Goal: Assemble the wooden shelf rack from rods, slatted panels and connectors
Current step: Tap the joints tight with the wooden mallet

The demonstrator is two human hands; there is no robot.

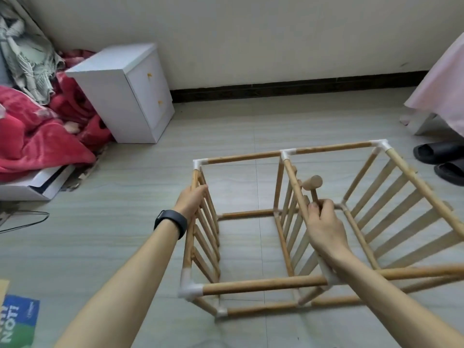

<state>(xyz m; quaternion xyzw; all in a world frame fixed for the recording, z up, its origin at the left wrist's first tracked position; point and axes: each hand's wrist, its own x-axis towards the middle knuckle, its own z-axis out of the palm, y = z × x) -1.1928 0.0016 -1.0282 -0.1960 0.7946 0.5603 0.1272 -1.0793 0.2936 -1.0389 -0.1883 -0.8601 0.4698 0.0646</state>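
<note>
Left of the rack [263, 284] sit a white cabinet [125, 91] and a red blanket [37, 136]; black slippers [439, 156] lie right of it. It lies on the floor [125, 234], long axis left to right, its 3 slatted panels [288, 209] upright. The left hand [190, 199] curls round its left top rod; the right hand [324, 222] grips a mallet [312, 183] above the middle panel.

Rack [288, 222] on floor [125, 247]; cabinet [125, 96] behind-left; slippers [442, 159] right.
</note>
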